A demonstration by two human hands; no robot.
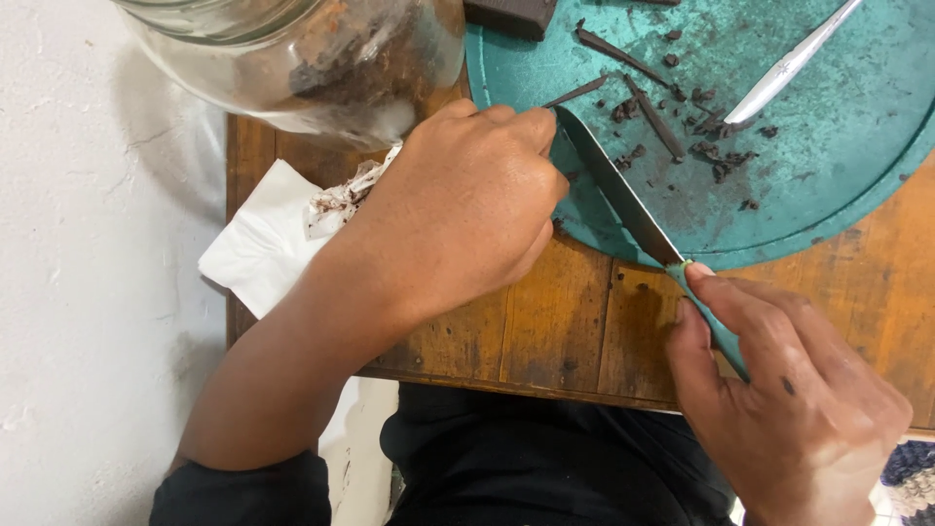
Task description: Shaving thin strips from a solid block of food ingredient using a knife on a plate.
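Knife: handle clamped in my right hand, blade slanting away over the board. My left hand, curled, fingertips pinching the blade tip. Chocolate shavings lie just beyond the blade.

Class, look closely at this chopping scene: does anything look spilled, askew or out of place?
Yes. Dark crumbs and slivers lie scattered across the teal cutting board, and the white napkin beside the glass jar is smeared brown.

A cutting board lies on the wooden table, with a glass jar and napkin to its left.
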